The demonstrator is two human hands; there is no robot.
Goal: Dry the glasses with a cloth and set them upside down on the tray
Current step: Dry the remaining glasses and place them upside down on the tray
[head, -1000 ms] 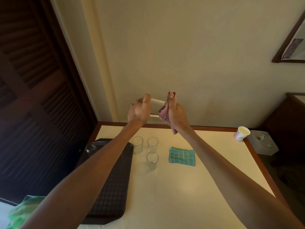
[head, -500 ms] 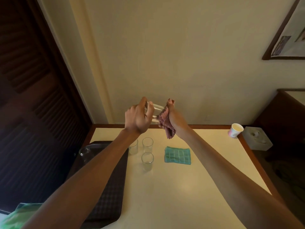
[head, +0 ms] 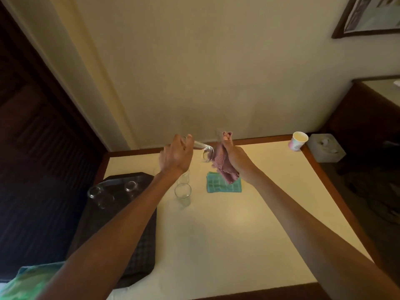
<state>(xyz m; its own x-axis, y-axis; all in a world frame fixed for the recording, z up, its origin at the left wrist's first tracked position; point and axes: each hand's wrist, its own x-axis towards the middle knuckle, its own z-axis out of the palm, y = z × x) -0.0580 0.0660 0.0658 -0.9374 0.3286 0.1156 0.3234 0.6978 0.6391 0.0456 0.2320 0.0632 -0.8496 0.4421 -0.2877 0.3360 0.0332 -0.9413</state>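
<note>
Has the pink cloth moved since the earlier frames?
Yes, downward. The pink cloth hung clear above the teal cloth before; now its lower end overlaps that cloth's far edge.

Tray on table L, glass R of it, flat cloth further R, cup far-R corner

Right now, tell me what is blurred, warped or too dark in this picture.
Head view: the wide-angle lens splays wall and door lines outward; motion smears the glass in the left grip, its rim faint against the pink cloth; the glasses on the dark tray show only as highlights; the door at left is lost in shadow; a sheen sits on the table.
</note>
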